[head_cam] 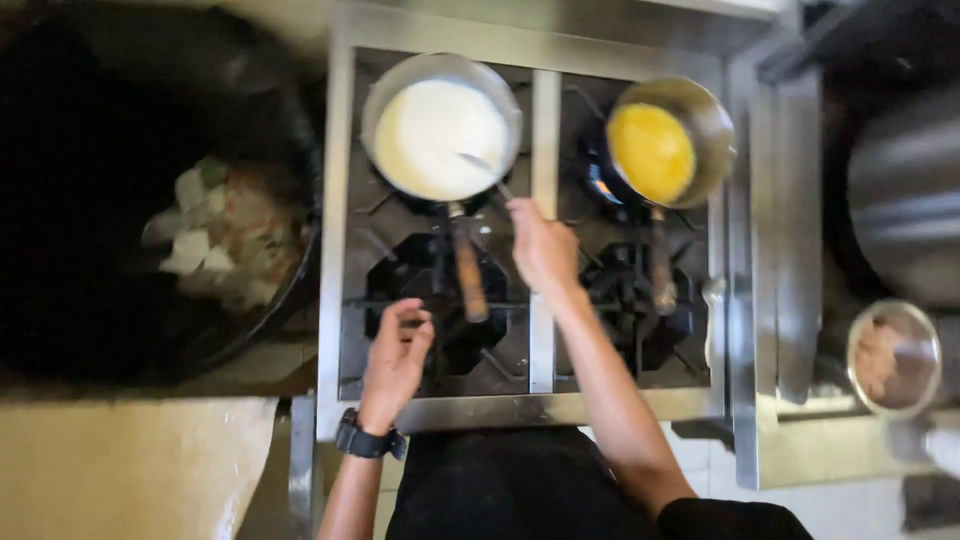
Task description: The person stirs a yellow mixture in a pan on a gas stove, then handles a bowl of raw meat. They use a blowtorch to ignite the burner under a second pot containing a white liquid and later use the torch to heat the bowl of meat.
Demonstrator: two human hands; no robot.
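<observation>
Bin (120, 200) left of stove (540, 400), yellow-filled pan (665, 145) right.

Spoon (478, 164) in white-filled saucepan (441, 127)

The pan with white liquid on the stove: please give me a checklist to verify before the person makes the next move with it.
1. Right hand holds the spoon in the white liquid: ok.
2. Pan of white liquid sits fully on its burner: ok.
3. Left hand is free, open near the wooden pan handle but not gripping it: ok.
4. Flame under this pan: cannot tell, hidden by the pan.
5. Pan of yellow liquid stands apart, with a flame showing at its left edge: ok.
6. Whether the liquid is boiling: cannot tell, the picture is blurred.
</observation>
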